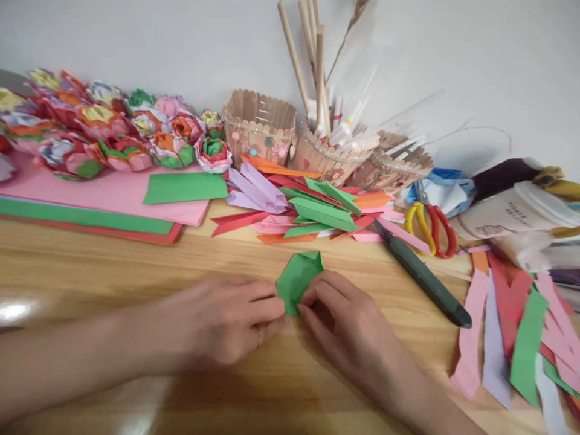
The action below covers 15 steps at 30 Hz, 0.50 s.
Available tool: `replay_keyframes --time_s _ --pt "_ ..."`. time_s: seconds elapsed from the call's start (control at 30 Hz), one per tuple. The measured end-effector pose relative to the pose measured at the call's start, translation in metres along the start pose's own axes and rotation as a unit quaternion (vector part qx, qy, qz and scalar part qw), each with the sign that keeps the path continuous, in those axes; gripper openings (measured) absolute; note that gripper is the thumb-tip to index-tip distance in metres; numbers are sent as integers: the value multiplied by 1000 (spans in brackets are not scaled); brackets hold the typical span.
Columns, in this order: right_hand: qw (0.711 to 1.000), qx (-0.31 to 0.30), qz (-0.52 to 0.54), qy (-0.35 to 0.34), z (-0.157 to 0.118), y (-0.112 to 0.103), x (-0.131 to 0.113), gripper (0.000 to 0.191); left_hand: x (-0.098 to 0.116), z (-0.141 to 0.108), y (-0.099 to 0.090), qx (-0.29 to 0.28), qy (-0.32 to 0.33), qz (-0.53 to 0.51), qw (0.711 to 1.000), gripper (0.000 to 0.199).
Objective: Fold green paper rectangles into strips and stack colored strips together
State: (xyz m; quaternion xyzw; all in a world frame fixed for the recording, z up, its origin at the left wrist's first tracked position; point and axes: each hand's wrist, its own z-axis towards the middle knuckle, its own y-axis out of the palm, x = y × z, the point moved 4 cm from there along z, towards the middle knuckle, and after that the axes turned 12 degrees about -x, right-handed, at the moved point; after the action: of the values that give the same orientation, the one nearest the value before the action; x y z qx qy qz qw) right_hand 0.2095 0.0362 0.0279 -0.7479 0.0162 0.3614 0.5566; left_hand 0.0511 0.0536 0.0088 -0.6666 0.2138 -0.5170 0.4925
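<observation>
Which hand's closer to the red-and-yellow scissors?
Right. The right hand is to the near left of the scissors; the left hand is farther left, across the folded green paper.

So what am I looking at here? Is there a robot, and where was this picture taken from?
No robot here: these are a person's two bare hands. There is only one picture, from a camera worn on that person's head, looking forward and down.

The left hand and right hand hold a small folded green paper between them, just above a wooden table.

Behind them are many-coloured paper flowers, large paper sheets, a pile of folded paper pieces and decorated containers, some holding sticks and pens. Toward the right lie a long dark tool, scissors with yellow and red handles, and loose paper strips.
</observation>
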Motion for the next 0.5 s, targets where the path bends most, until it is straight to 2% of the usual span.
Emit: replay_keyframes --time_s 0.13,0.37,0.5 --pt "1000 8 1 5 -2 2 0 13 0 3 0 -69 4 1 998 35" --pt "1000 17 -7 4 0 1 -2 13 5 7 -9 -79 33 17 996 43" --pt "1000 13 -18 -5 0 3 0 13 7 4 -9 -42 6 38 998 42"
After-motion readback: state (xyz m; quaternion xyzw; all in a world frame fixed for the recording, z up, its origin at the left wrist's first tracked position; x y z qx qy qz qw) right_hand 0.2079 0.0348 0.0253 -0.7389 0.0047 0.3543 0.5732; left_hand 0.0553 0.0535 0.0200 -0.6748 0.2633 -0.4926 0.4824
